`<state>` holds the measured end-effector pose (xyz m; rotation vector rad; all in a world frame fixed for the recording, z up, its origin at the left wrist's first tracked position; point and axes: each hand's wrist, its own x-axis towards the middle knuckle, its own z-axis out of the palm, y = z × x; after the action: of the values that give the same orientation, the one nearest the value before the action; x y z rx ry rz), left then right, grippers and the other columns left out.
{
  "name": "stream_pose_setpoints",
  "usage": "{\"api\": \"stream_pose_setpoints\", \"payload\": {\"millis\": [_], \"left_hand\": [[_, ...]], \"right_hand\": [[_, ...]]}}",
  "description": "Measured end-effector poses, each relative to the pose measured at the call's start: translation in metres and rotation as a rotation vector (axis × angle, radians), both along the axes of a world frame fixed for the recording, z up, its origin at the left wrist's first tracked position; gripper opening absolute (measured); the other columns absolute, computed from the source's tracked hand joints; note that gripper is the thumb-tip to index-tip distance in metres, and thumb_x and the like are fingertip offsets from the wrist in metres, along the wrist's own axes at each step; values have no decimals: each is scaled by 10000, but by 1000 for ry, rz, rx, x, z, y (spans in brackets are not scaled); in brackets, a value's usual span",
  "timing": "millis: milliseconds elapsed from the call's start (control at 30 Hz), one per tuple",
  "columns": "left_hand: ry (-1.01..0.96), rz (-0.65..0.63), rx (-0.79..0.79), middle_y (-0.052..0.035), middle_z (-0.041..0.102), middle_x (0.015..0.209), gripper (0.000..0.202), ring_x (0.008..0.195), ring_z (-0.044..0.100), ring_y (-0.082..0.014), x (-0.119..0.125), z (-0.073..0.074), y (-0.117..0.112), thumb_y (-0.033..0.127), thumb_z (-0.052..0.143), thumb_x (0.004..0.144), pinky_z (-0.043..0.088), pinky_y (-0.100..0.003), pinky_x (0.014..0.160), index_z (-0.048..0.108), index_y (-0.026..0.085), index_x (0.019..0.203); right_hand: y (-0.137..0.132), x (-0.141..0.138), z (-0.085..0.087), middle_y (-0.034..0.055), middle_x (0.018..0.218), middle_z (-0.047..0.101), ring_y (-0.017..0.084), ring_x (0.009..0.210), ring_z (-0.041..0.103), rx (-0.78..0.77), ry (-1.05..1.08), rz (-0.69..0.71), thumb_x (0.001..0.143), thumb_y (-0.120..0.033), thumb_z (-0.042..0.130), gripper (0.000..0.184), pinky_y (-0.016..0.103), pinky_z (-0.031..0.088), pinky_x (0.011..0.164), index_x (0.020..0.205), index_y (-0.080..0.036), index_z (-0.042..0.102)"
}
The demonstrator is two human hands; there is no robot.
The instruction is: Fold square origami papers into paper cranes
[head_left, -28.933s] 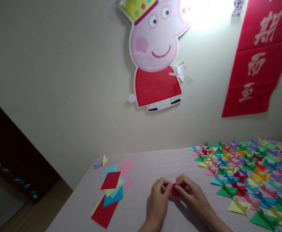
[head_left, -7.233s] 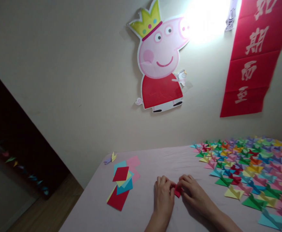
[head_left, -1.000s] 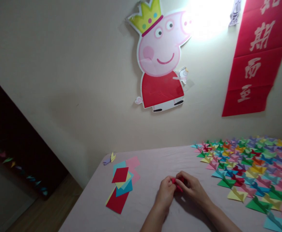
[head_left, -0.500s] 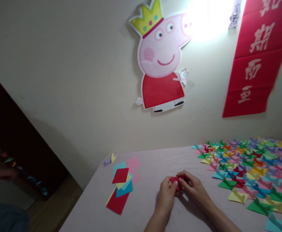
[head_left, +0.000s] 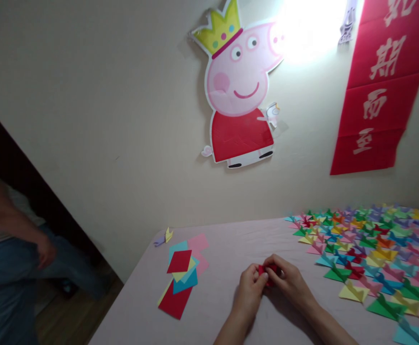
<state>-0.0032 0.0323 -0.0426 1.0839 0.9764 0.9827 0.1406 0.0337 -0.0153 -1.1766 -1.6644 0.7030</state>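
Left hand (head_left: 250, 293) and right hand (head_left: 289, 282) pinch a red paper (head_left: 267, 273) between them, flat sheets (head_left: 179, 278) at nine o'clock, folded cranes (head_left: 367, 254) at three.

Plain red in my grip, every colour around it.
The folded paper (head_left: 267, 272) I pinch is solid red and the table cloth (head_left: 224, 244) is pale pink. The loose squares (head_left: 180, 275) are red, teal, yellow and pink. The folded pieces (head_left: 371, 254) run green, yellow, blue, pink, red, purple and orange. The pig cut-out (head_left: 238, 96) is pink with a red dress and a dotted yellow crown. The banner (head_left: 375, 96) is red with pale characters.
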Motion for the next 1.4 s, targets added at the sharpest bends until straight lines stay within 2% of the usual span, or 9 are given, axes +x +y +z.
{"api": "stream_pose_setpoints", "payload": {"millis": [133, 300, 467, 567, 733, 900, 1067, 1200, 1400], "left_hand": [[-78, -39, 48, -25, 678, 785, 374, 740, 605, -170, 0, 3, 2, 455, 740, 715, 415, -256, 684, 629, 156, 911], [-141, -66, 21, -44, 686, 731, 423, 676, 609, -163, -2, 10, 4, 453, 781, 640, 406, -252, 661, 635, 133, 876], [-138, -91, -26, -83, 692, 762, 514, 653, 623, -177, -5, 17, 2, 514, 831, 576, 441, -276, 663, 644, 119, 845], [-106, -64, -17, -69, 669, 719, 533, 614, 595, -164, -5, 17, 3, 583, 797, 612, 435, -272, 632, 643, 116, 819], [-30, 66, 56, -25, 634, 670, 489, 613, 564, -152, 0, 10, 2, 615, 728, 687, 393, -246, 595, 622, 148, 789], [11, 168, 121, -9, 627, 683, 446, 634, 561, -151, 5, 8, -2, 608, 702, 724, 398, -241, 592, 563, 185, 753], [18, 202, 122, 17, 581, 631, 503, 568, 523, -128, 6, 7, -1, 660, 714, 690, 380, -221, 521, 517, 198, 721], [6, 185, 114, 6, 587, 617, 551, 542, 541, -135, 7, 8, -1, 727, 663, 699, 410, -233, 519, 530, 194, 744], [33, 160, 143, -14, 594, 605, 545, 529, 533, -138, 7, 14, -6, 725, 613, 750, 418, -240, 531, 551, 183, 749]], "right_hand": [[-1, 0, 1, -1, 675, 606, 165, 621, 558, 59, -32, 14, 812, -295, 518, 143, 270, 451, 604, 734, -217, 609], [-1, 2, 2, 3, 677, 591, 176, 654, 581, 72, -10, 68, 782, -241, 479, 162, 285, 452, 628, 698, -211, 615], [1, 4, 2, 7, 676, 609, 176, 652, 586, -2, -1, 67, 847, -353, 513, 247, 285, 455, 628, 696, -201, 635], [3, 4, 0, 8, 673, 619, 180, 654, 595, -33, 22, 75, 841, -378, 537, 262, 289, 461, 631, 692, -196, 654], [3, 2, -4, 31, 780, 691, 203, 728, 639, -87, 146, 29, 809, -420, 579, 254, 302, 496, 671, 842, -188, 676], [2, 1, -7, -17, 622, 611, 157, 578, 557, -146, 205, 0, 807, -460, 579, 271, 271, 453, 564, 752, -195, 591], [2, -1, -6, -19, 565, 571, 149, 552, 519, -178, 218, 18, 828, -563, 549, 396, 271, 425, 547, 668, -201, 554], [2, -1, -5, -17, 531, 554, 144, 528, 492, -182, 204, 6, 824, -652, 523, 502, 265, 405, 524, 601, -203, 547], [5, 0, -5, -46, 485, 454, 134, 495, 441, -180, 164, -45, 820, -675, 500, 537, 259, 380, 502, 544, -214, 493]]}}
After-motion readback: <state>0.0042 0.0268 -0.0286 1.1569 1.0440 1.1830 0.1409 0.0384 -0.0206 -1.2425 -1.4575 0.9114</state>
